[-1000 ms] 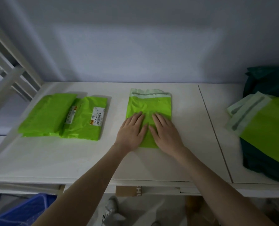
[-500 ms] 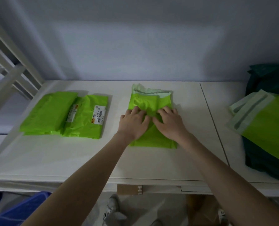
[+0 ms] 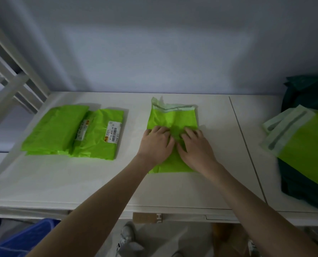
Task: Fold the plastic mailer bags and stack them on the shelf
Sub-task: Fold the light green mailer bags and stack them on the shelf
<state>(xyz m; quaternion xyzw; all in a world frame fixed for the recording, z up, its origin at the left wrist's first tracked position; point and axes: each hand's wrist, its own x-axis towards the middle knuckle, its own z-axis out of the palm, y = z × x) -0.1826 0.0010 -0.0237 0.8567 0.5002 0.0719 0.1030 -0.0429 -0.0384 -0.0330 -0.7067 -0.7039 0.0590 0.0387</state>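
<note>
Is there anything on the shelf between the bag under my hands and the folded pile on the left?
Nothing visible. Bare shelf lies between the bag, which both hands press flat, and the pile.

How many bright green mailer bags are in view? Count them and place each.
4: two folded at the shelf's left, one plain, one labelled; one under both hands; one on the dark pile at right. More may lie beneath.
</note>
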